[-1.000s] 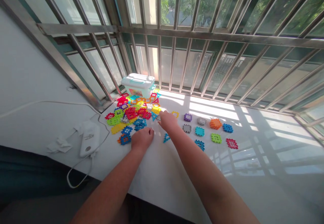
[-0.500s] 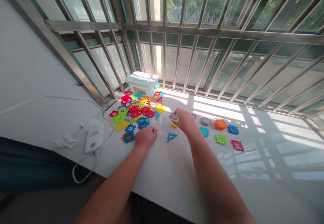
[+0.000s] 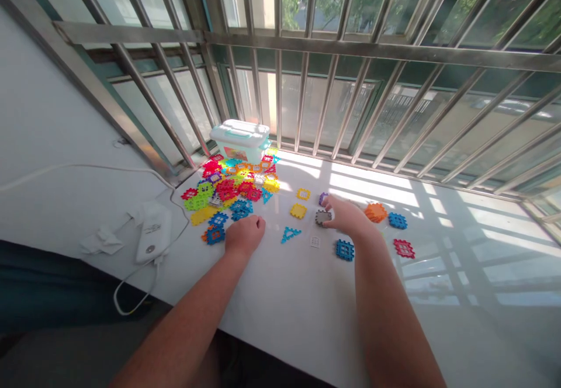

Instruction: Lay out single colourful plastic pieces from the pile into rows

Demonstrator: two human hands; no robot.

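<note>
My right hand [image 3: 348,217] is low over the table, thumb and forefinger apart beside a grey notched square tile [image 3: 323,218]. The tile lies at the thumb tip, and a purple tile [image 3: 323,198] shows just behind the forefinger. My left hand [image 3: 245,233] rests on the table as a closed fist; whatever is inside its fingers is hidden. Next to it are blue notched tiles [image 3: 241,209] at the edge of a mixed-colour pile [image 3: 236,186]. Between the hands lie a blue triangle piece [image 3: 290,235], a yellow square tile [image 3: 298,211] and a small white lattice piece [image 3: 315,241].
A lidded white-and-mint box [image 3: 241,139] stands behind the pile, by the metal window bars. Orange [image 3: 376,212], blue [image 3: 398,220] and red [image 3: 404,248] tiles are right of my forearm. A white power strip [image 3: 153,233] with its cord lies at left.
My right hand has moved right with the grey tile, and its fingers are now apart beside it. A yellow frame and a blue tile are uncovered. The view has shifted slightly.
</note>
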